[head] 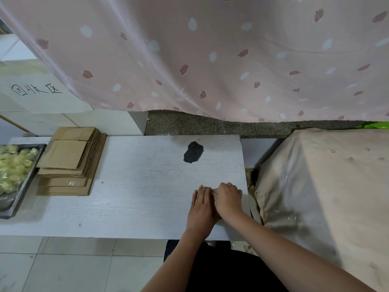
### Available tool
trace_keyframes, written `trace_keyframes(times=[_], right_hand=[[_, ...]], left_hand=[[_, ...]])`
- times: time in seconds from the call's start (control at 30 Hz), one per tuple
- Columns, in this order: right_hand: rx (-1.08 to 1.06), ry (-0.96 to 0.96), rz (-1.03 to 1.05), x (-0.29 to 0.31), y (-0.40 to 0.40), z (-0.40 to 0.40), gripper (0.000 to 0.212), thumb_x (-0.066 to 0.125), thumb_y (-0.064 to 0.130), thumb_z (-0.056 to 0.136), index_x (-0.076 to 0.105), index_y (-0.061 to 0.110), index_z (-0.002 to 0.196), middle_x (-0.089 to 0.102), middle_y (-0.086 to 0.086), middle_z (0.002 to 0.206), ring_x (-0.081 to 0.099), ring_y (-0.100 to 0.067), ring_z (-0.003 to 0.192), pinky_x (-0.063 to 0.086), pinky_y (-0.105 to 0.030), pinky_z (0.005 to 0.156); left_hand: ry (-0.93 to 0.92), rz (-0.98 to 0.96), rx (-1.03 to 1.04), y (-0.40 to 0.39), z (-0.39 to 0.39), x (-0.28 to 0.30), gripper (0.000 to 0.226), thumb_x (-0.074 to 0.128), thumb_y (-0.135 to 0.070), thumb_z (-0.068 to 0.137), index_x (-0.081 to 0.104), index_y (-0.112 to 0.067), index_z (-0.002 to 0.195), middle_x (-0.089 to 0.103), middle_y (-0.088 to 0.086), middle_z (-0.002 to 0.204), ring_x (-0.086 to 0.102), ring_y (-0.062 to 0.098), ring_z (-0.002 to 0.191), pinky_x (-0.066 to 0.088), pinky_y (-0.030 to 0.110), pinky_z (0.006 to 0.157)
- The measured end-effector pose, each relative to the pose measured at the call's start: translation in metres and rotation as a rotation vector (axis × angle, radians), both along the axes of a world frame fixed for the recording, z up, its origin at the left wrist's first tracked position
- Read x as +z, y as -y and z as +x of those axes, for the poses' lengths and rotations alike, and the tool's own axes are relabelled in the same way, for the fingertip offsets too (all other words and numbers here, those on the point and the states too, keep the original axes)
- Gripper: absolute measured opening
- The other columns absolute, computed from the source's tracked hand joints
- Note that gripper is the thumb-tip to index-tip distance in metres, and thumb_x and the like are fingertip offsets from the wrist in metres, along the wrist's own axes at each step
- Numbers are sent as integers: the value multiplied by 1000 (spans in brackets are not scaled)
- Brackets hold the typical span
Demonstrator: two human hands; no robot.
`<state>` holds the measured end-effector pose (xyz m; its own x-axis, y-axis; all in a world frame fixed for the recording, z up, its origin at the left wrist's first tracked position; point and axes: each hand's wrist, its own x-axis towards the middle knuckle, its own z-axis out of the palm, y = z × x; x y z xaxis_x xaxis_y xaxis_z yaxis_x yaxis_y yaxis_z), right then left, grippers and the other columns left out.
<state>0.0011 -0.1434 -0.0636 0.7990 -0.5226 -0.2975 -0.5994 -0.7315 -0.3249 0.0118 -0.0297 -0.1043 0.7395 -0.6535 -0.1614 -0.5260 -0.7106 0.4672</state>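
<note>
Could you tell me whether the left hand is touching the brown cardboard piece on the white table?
Touching. In the head view the left hand lies flat on the cardboard piece, whose brown edge shows just past its fingertips.

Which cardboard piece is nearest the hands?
The small cardboard piece at the right end of the table: left hand presses it, right hand grips it. The rest lie untouched in the flattened cardboard stack at the left end.
</note>
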Motion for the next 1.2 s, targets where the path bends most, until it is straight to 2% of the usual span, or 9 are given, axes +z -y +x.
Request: trace_keyframes(times=[0.13,0.33,0.57,0.67,0.77,0.87,1.0,1.13,1.2], right_hand=[[-51,-52,-6,6,-3,1,35,49,17,99,38,22,66,49,2,82,58,-23,94,38,-37,86],[-59,-97,-23,9,-8,4,32,46,14,97,40,20,66,54,0,83,56,-22,92,35,-38,86],[-7,-101,-42,4,-10,9,22,43,20,101,59,16,88,61,-4,102,56,-22,101,37,-36,92],[11,-115,-50,4,-10,10,22,42,21,102,63,14,98,61,-5,106,56,-22,103,38,-35,94],[16,-107,-39,6,-5,8,15,48,21,98,57,14,89,60,-5,101,56,-22,98,37,-34,90],[-49,-67,26,8,4,5,21,51,27,97,48,15,79,55,-2,90,57,-23,94,34,-36,83],[-11,-115,37,10,4,3,26,56,40,96,53,15,91,54,-2,101,55,-22,101,38,-38,87],[-67,-131,47,12,-1,5,33,54,29,98,40,19,70,52,-2,95,55,-24,101,39,-38,87],[-125,-124,41,15,-3,6,36,52,23,99,35,22,67,54,-1,92,56,-24,99,38,-38,87]], left_hand=[[6,6,0,0,0,-2,80,45,-50,96,22,0,155,28,10,160,6,22,155,-12,30,123],[36,80,-45,-1,1,-6,80,21,-50,92,17,-5,157,24,6,162,1,21,155,-11,33,124],[30,57,-41,-1,1,-8,74,45,-41,99,19,-4,158,26,8,162,6,22,155,-11,34,123],[36,57,-49,-1,1,-9,74,44,-41,99,17,-5,158,24,7,163,4,21,155,-10,34,124],[13,13,-13,-1,1,-7,80,46,-49,96,21,-3,157,26,8,162,6,20,155,-11,31,124],[-3,-15,12,-1,2,-6,90,55,-56,93,21,-1,156,26,8,162,7,20,155,-15,27,121],[-14,-24,29,-1,1,-5,93,58,-57,92,20,-1,156,26,8,163,5,18,155,-16,25,120],[-10,-15,22,-1,0,-5,90,52,-56,95,17,-1,156,23,9,164,2,18,155,-19,24,119],[-12,-11,24,0,0,-5,88,51,-54,96,17,-1,156,23,10,164,2,19,155,-18,26,120]])
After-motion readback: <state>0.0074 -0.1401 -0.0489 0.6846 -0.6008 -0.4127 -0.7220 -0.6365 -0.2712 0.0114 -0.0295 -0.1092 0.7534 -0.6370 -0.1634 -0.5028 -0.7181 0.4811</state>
